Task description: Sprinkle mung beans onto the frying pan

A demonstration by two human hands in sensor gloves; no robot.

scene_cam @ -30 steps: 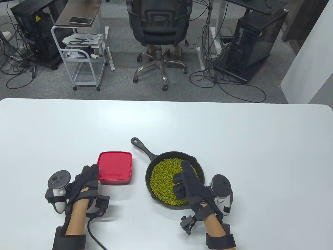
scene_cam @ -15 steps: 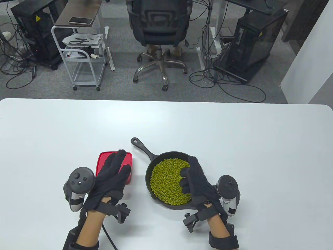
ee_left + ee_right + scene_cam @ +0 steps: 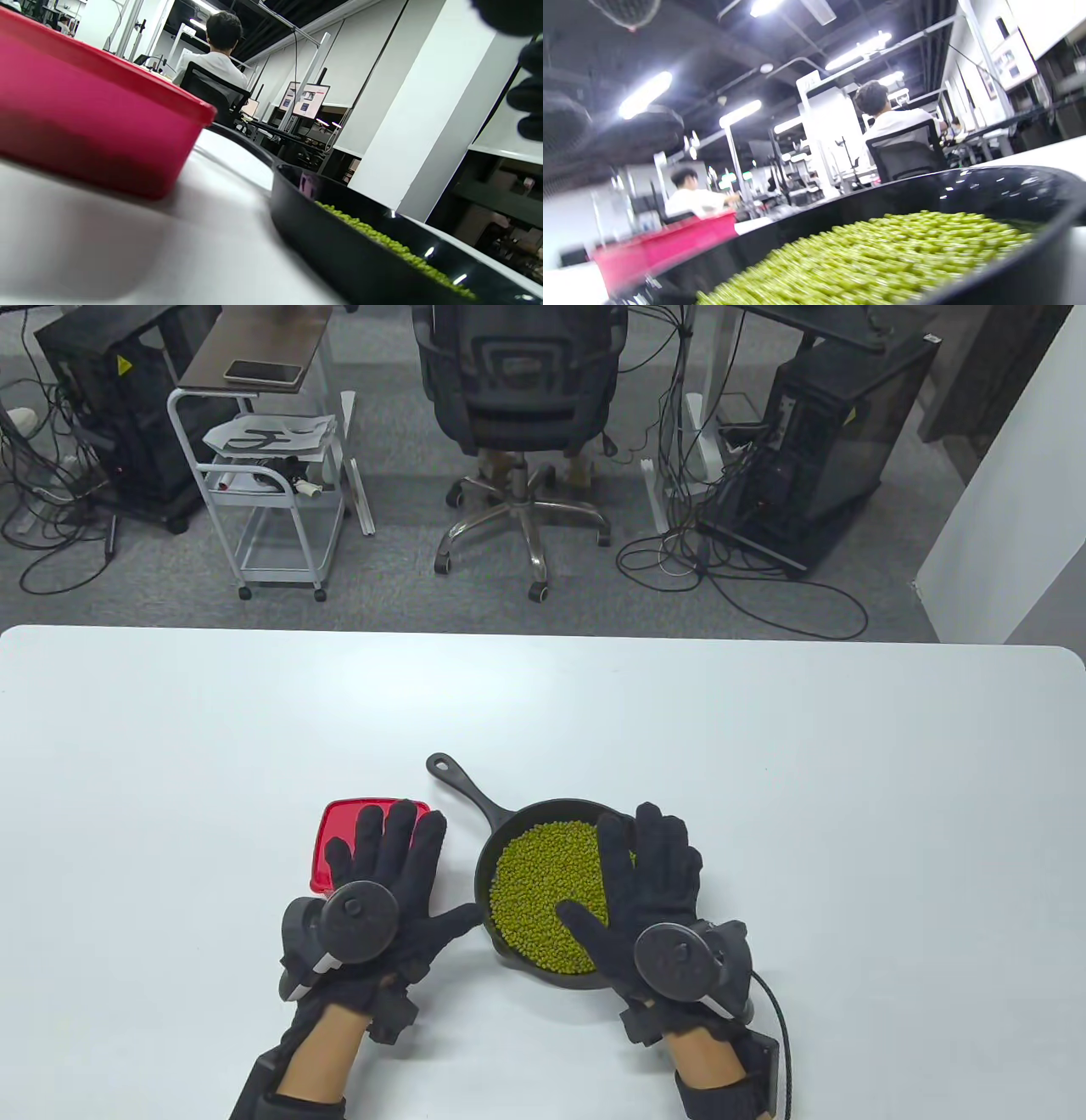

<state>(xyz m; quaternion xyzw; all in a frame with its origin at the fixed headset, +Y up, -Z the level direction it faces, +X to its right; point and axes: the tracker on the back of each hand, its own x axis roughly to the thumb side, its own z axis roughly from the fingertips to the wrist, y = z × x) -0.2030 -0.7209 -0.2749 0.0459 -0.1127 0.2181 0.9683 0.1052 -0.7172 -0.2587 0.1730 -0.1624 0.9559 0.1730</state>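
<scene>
Low in the centre of the table view, a black cast-iron frying pan w/ long handle is seen on the white table, its base covered by a bed of green mung beans. Right hand is spread flat over the pan's right side, nothing pinched. Left hand is spread, palm down, over a red square plastic lidded box just left of the pan. Sprinkling is judged approx done; next, both hands likely to be lifted clear w/o nudging the pan
</scene>
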